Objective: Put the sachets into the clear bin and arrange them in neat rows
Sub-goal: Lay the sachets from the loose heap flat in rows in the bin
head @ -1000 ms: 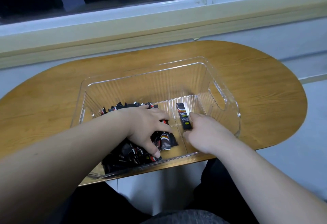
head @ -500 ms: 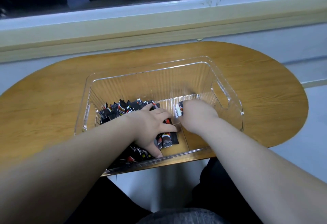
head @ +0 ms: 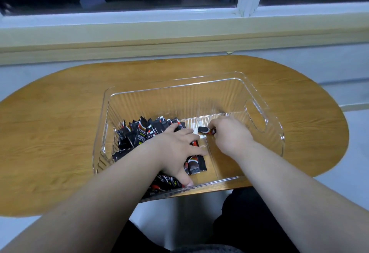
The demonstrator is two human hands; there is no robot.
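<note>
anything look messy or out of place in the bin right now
Yes. The sachets lie in a jumbled heap in the left half of the clear bin, under the left hand, pointing every way, not in rows. The right hand holds one sachet over the bare right half.

A wooden table (head: pixel 60 132) with rounded ends spans the middle of the frame, its grain running left to right. Only 1 thing rests directly on it: a clear bin (head: pixel 265 112) with ribbed walls, right of centre, its near edge at the table's front edge. The remaining tabletop is bare wood.
</note>
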